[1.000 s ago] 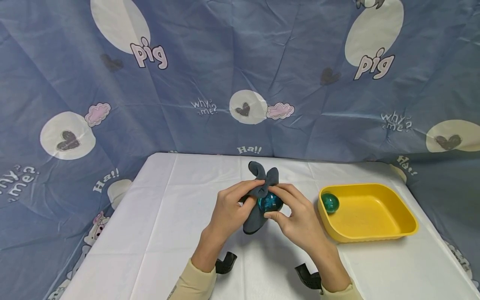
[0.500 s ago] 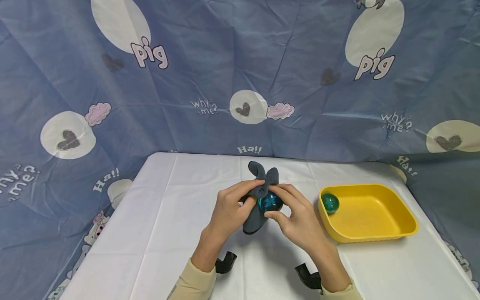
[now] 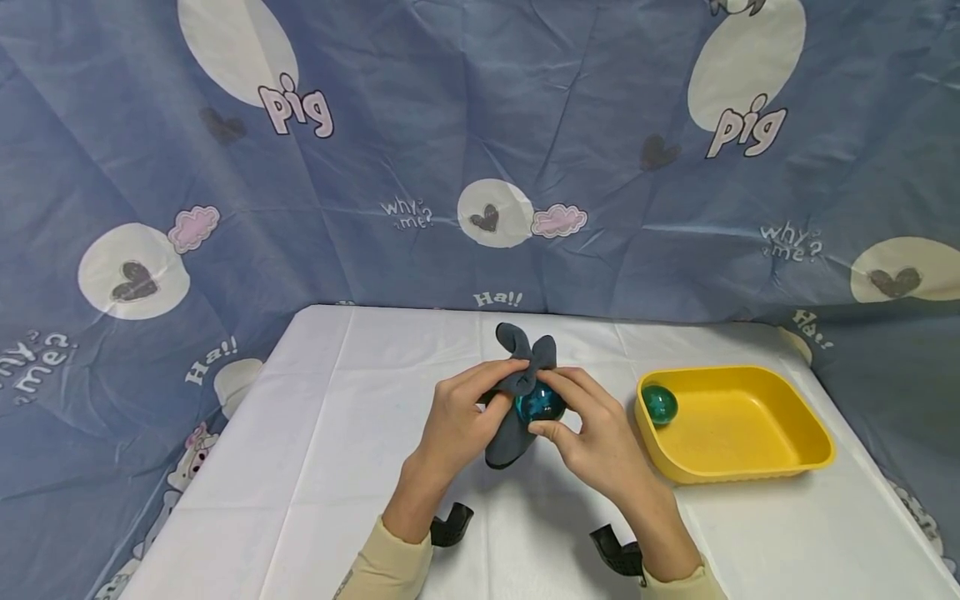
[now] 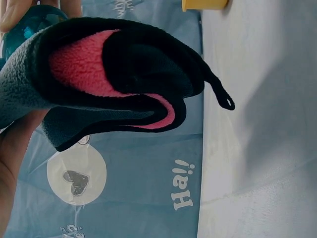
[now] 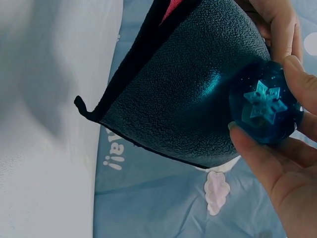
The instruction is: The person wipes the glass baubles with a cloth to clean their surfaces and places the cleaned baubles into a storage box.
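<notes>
My right hand (image 3: 600, 433) pinches a see-through teal-blue ball (image 3: 542, 403) between thumb and fingers. In the right wrist view a star-like snowflake shape shows inside the ball (image 5: 265, 101). My left hand (image 3: 468, 412) grips a dark grey cleaning cloth (image 3: 510, 442), bunched up against the ball's left side. The folded cloth (image 4: 89, 62) has a pink inner face, black edging and a small hanging loop, as the left wrist view shows. Both hands are raised above the white table; part of the left fingers lies hidden behind the cloth.
A yellow tray (image 3: 738, 479) stands on the white-covered table (image 3: 375, 417) to the right of my hands. A green-teal ball (image 3: 660, 405) lies in its left corner. Behind the table hangs a blue printed curtain (image 3: 420, 125).
</notes>
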`<state>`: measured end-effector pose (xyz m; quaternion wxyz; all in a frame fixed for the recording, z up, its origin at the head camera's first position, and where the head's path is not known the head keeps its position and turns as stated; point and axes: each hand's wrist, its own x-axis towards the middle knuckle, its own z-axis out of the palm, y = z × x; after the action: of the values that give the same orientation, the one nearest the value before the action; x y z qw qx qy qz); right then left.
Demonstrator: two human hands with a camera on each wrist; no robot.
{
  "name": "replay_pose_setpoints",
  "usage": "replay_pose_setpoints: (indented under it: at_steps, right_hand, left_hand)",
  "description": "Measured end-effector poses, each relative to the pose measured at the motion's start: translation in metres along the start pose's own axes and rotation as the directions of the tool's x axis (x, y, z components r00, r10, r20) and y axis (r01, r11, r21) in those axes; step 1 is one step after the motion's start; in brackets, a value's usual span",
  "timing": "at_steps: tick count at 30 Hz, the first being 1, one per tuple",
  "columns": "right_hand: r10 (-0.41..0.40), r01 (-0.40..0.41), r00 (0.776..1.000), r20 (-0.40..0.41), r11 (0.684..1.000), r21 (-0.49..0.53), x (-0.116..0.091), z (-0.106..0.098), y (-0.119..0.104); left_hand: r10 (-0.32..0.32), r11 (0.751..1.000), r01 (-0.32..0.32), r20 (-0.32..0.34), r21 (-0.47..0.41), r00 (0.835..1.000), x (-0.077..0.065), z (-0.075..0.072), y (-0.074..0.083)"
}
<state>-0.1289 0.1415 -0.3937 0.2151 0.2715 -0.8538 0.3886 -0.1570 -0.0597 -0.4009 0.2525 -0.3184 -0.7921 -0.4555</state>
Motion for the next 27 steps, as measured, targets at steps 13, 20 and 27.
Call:
replay_pose_setpoints:
  at_steps: [13, 20, 27]
  right_hand:
    - [0.007, -0.007, 1.0, 0.006, 1.0, -0.003, -0.0005, 0.0005, 0.0007]
    - [0.015, -0.015, 1.0, 0.012, 1.0, -0.004, -0.0001, -0.0006, 0.0004]
    - [0.007, -0.007, 1.0, 0.01, 1.0, 0.004, 0.0, -0.0026, -0.0002]
  left_hand:
    - [-0.012, 1.0, 0.012, 0.006, -0.006, 1.0, -0.0025, 0.0012, -0.0009]
    - [-0.004, 1.0, 0.004, 0.005, -0.005, 1.0, -0.0014, 0.0013, -0.0007]
    - [-0.003, 1.0, 0.003, 0.012, -0.011, 1.0, 0.0001, 0.0005, 0.0019]
